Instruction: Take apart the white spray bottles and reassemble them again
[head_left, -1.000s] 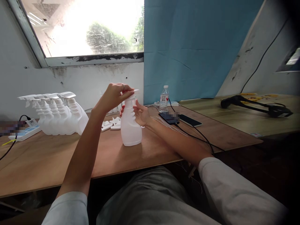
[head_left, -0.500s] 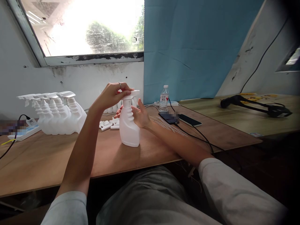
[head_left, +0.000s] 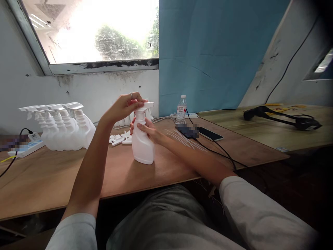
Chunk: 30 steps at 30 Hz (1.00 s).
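Note:
A white spray bottle [head_left: 142,147] stands upright on the wooden table [head_left: 117,173] in front of me. My left hand [head_left: 129,105] grips its trigger head [head_left: 148,104] from above, fingers closed over the back of it. Lower down, my right hand [head_left: 149,130] is wrapped round the bottle's neck and shoulder, with the thumb across the near side and the fingertips showing at the left. Behind the bottle lie several loose white trigger parts [head_left: 118,140] and thin white tubes [head_left: 186,139].
Several finished-looking spray bottles [head_left: 67,130] stand in a row at the left, beside a power strip [head_left: 26,148]. A clear water bottle [head_left: 181,109], two phones [head_left: 210,133] and black cables lie at the right. A black strapped device [head_left: 281,118] rests on the farther table.
My right hand has closed round the spray bottle; half a second ago its thumb and fingers were spread behind it. My left hand stays on the trigger head.

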### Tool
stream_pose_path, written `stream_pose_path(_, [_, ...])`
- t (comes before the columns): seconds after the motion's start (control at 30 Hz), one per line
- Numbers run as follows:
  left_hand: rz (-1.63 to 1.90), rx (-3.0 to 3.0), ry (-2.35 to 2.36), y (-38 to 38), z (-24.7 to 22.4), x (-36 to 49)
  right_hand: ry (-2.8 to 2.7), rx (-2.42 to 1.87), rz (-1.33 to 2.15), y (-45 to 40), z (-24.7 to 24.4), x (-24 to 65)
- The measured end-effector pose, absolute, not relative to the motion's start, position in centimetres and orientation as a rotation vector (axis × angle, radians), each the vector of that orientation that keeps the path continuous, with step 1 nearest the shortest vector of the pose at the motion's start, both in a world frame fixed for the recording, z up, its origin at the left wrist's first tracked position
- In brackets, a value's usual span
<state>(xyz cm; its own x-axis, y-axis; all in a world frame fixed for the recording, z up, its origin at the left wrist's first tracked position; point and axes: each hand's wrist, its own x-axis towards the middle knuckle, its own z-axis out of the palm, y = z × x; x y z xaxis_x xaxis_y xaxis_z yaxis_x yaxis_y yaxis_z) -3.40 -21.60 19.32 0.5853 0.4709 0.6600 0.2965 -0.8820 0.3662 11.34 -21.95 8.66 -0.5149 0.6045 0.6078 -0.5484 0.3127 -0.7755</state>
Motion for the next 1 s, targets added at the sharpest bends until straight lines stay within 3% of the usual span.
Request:
stream_pose_path(0.37, [1.128,2.569,0.618,-21.8,19.7,-3.9,-1.596,-0.058,1.629,-21.1,8.6,13.0])
stream_pose_path(1.0, [1.005,2.633,0.575,-22.2,19.7,-4.0,-1.588,-0.092,1.572,-20.8,8.5,13.3])
